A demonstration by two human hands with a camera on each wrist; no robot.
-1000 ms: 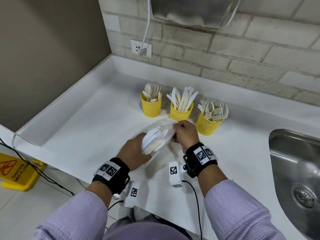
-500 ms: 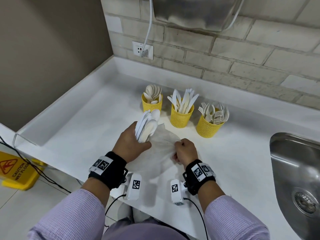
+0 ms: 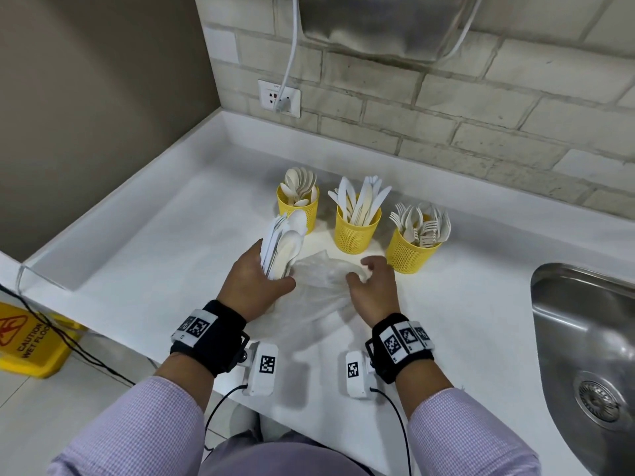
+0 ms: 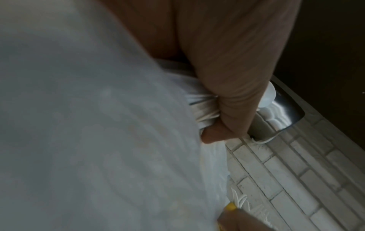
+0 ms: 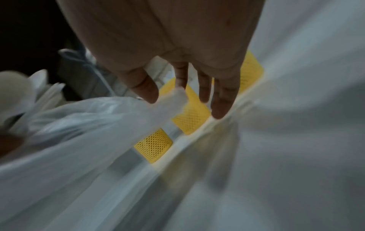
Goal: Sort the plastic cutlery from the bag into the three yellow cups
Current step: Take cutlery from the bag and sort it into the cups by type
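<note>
My left hand (image 3: pixel 271 269) grips a bundle of white plastic spoons (image 3: pixel 285 238), bowls pointing up toward the left yellow cup (image 3: pixel 298 209), which holds spoons. In the left wrist view my fingers (image 4: pixel 233 109) curl round the spoon handles (image 4: pixel 203 109). The middle yellow cup (image 3: pixel 358 231) holds knives and the right yellow cup (image 3: pixel 409 252) holds forks. A crumpled clear plastic bag (image 3: pixel 319 290) lies on the counter between my hands. My right hand (image 3: pixel 364 269) is spread over the bag with straight fingers (image 5: pixel 223 100); whether it touches the bag (image 5: pixel 79 125) I cannot tell.
The white counter (image 3: pixel 154 242) has a raised lip at the left and a brick wall behind the cups. A steel sink (image 3: pixel 584 338) is set in at the right. A wall socket (image 3: pixel 279 103) with a cable sits behind. A yellow wet-floor sign (image 3: pixel 31 338) stands on the floor at the left.
My left hand has pulled the spoons out of the bag and moved them up toward the left cup. My right hand has let go of the bag and spread its fingers.
</note>
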